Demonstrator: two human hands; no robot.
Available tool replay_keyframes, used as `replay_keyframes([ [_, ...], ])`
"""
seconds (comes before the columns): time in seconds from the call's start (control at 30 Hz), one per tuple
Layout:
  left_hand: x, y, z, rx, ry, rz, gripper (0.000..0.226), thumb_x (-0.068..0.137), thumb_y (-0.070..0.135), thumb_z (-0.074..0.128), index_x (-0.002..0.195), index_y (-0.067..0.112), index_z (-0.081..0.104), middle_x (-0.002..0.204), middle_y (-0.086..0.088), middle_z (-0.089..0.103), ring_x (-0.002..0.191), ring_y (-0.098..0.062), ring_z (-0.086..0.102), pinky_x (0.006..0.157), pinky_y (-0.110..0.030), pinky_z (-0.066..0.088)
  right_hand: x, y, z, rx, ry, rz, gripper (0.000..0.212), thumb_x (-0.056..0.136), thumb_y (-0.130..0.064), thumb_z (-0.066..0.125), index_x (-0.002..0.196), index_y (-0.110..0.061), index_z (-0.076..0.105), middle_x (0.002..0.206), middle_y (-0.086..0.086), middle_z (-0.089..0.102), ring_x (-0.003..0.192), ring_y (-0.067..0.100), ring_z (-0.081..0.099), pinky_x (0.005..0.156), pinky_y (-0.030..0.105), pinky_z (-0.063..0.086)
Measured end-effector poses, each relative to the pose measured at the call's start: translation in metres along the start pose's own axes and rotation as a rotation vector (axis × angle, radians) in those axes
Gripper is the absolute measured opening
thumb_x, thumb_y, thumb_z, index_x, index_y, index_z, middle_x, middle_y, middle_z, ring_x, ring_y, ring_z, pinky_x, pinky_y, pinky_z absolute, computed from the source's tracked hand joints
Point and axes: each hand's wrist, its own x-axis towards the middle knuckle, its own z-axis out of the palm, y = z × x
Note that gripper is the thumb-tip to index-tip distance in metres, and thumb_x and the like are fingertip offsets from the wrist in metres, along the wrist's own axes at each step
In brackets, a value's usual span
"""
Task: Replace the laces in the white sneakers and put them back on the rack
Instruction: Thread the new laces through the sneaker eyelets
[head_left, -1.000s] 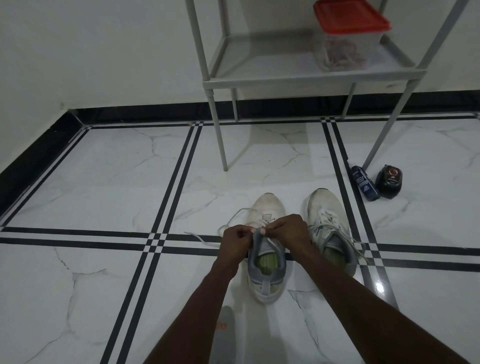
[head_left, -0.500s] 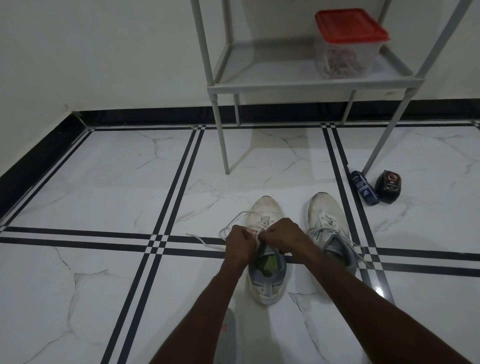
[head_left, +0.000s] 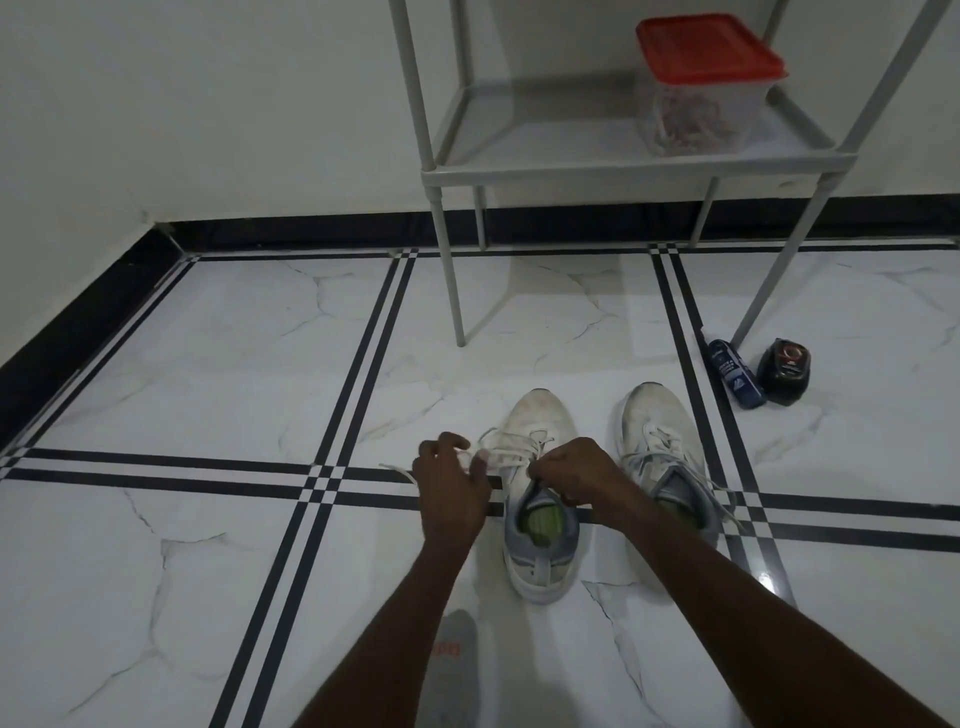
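Sneakers stand side by side on the marble floor (head_left: 208, 519), toes toward the rack (head_left: 571, 166): the left sneaker (head_left: 537, 499) lies between the hands, the right sneaker (head_left: 660, 447) just beside it. On the left one, the left hand (head_left: 452, 493) pinches the white lace (head_left: 498, 449) out to the side while the right hand (head_left: 576, 475) curls over its tongue, gripping there. A red-lidded container (head_left: 701, 88) sits on the rack shelf, and a blue bottle (head_left: 735, 379) and a dark jar (head_left: 784, 371) lie by its leg.

Open floor (head_left: 218, 364) lies left of the two sneakers (head_left: 540, 467). On their right, a bottle (head_left: 736, 375) and what looks like a dark jar (head_left: 783, 371) crowd the rack leg (head_left: 779, 260).
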Motion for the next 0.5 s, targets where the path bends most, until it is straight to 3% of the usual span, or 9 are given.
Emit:
replay_keyframes([
  [0.1, 0.005, 0.015, 0.014, 0.091, -0.154, 0.134, 0.016, 0.091, 0.038, 0.069, 0.090, 0.023, 0.071, 0.104, -0.006, 0.059, 0.104, -0.024, 0.049, 0.087, -0.030, 0.030, -0.001, 0.001, -0.001, 0.030, -0.027, 0.002, 0.020, 0.067, -0.027, 0.071, 0.069, -0.008, 0.072, 0.059, 0.002, 0.060, 0.059, 0.017, 0.059, 0.063, 0.032, 0.056],
  [0.27, 0.008, 0.008, 0.022, 0.038, -0.186, 0.059, 0.009, 0.087, 0.028, 0.073, 0.080, 0.023, 0.071, 0.093, -0.002, 0.069, 0.102, -0.023, 0.060, 0.087, -0.034, 0.028, -0.002, 0.002, -0.003, 0.026, -0.039, -0.001, 0.025, 0.067, -0.025, 0.070, 0.073, -0.001, 0.070, 0.059, 0.004, 0.057, 0.056, 0.015, 0.054, 0.060, 0.032, 0.052],
  [0.4, 0.023, -0.020, 0.001, 0.498, -0.167, 0.044, 0.025, 0.093, 0.028, 0.053, 0.104, 0.012, 0.069, 0.110, -0.010, 0.065, 0.110, -0.031, 0.054, 0.092, -0.039, 0.036, -0.003, 0.002, -0.009, 0.058, -0.042, 0.036, 0.013, 0.068, -0.019, 0.070, 0.067, -0.006, 0.069, 0.053, 0.003, 0.055, 0.045, 0.015, 0.046, 0.052, 0.025, 0.040],
  [0.5, 0.029, -0.039, -0.017, 0.276, -0.069, -0.056, 0.013, 0.094, 0.025, 0.062, 0.094, 0.014, 0.069, 0.101, -0.008, 0.065, 0.105, -0.029, 0.057, 0.092, -0.038, 0.041, -0.003, 0.003, -0.011, 0.063, -0.031, 0.031, 0.011, 0.071, -0.018, 0.071, 0.067, -0.007, 0.069, 0.053, 0.003, 0.056, 0.044, 0.014, 0.046, 0.050, 0.023, 0.039],
])
